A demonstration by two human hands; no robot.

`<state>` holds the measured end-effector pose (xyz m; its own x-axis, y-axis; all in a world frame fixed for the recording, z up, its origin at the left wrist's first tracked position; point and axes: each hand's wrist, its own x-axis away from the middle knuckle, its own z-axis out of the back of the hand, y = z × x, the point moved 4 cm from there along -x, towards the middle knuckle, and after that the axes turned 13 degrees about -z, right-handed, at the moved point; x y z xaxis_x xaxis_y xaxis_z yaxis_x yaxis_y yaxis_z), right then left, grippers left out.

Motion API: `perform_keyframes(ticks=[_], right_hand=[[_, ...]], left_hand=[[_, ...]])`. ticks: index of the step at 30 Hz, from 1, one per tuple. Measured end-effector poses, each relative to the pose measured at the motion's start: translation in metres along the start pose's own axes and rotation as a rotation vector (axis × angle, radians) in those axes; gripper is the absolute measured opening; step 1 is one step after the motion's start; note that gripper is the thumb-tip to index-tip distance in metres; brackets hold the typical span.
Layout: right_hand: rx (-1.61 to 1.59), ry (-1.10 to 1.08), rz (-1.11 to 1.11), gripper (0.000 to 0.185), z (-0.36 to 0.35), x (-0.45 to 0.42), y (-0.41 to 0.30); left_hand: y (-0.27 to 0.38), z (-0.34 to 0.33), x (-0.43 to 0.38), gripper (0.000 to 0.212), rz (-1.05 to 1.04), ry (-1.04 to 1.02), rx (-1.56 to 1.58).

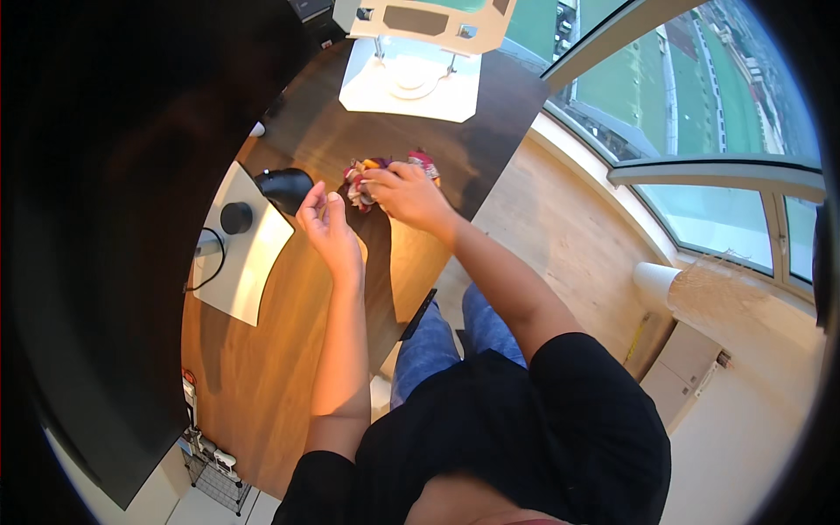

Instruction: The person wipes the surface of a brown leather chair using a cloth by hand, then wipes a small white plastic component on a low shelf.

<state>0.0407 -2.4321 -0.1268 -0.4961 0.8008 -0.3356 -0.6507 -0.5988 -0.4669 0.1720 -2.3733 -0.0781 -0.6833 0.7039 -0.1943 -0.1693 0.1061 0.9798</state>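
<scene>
On the wooden table lies a small pile of crumpled, multicoloured fabric pieces, in red, cream, purple and orange; they may be hair scrunchies. My right hand reaches over the pile from the right, palm down, its fingertips on the pieces; whether it grips one is hidden beneath the fingers. Just left of the pile, my left hand is raised with the palm turned up, the fingers curled apart and nothing in them. Behind my left fingers stands a rounded black object.
A white monitor stand base with a black round puck and a cable is at the left. A white stand occupies the table's far end. A large dark screen looms left. Windows, a white vase and a cabinet are right.
</scene>
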Motion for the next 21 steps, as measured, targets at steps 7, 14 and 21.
perform_keyframes(ticks=[7,14,21], right_hand=[[0.503,0.685,-0.805,0.024,0.158,0.066,0.266],[-0.369,-0.146,0.205,0.025,0.079,-0.051,0.142],[0.222,-0.004,-0.384,0.021,0.137,-0.071,0.31]], left_hand=[[0.007,-0.078,-0.01,0.017,0.1,-0.105,0.131],[-0.005,-0.164,-0.012,0.018,0.181,0.073,0.252],[0.0,-0.2,-0.015,0.016,0.175,0.1,0.209]])
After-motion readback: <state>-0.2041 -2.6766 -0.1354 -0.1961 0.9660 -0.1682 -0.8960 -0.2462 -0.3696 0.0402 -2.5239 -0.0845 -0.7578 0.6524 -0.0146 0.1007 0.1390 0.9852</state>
